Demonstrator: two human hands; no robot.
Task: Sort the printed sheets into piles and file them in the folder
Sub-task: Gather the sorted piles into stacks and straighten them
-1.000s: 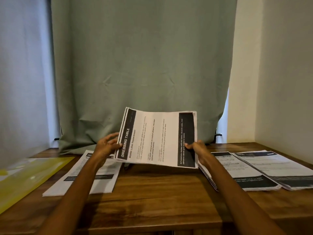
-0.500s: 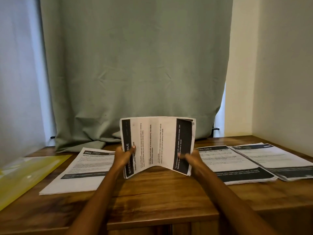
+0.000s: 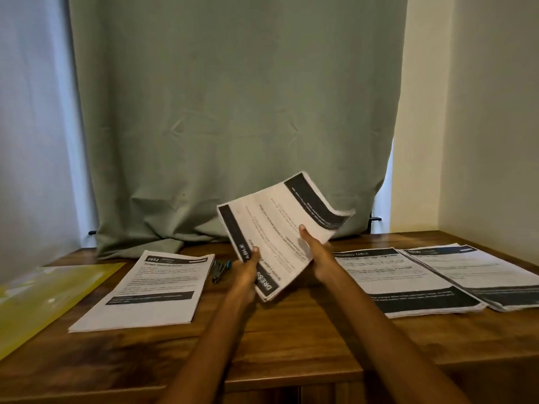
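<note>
Stack of sheets [image 3: 277, 234] now tilted rightward, no longer upright, gripped by left hand [image 3: 248, 272] and right hand [image 3: 316, 258], stapler [image 3: 220, 269] uncovered, yellow folder [image 3: 43, 290] lying flat at left.

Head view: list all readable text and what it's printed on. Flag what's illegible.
"DRESS" and "ABLE", with the letters between hidden by the left hand: dark header band of the held stack, which the right hand also grips.
"2652": header of the left pile.
"Screen Cleaning", the rest blurred: title line of that pile.
"TABLE", the first word blurred: header of the middle-right pile.
Far-right pile: header blurred.
All body text: too small to read.
</note>
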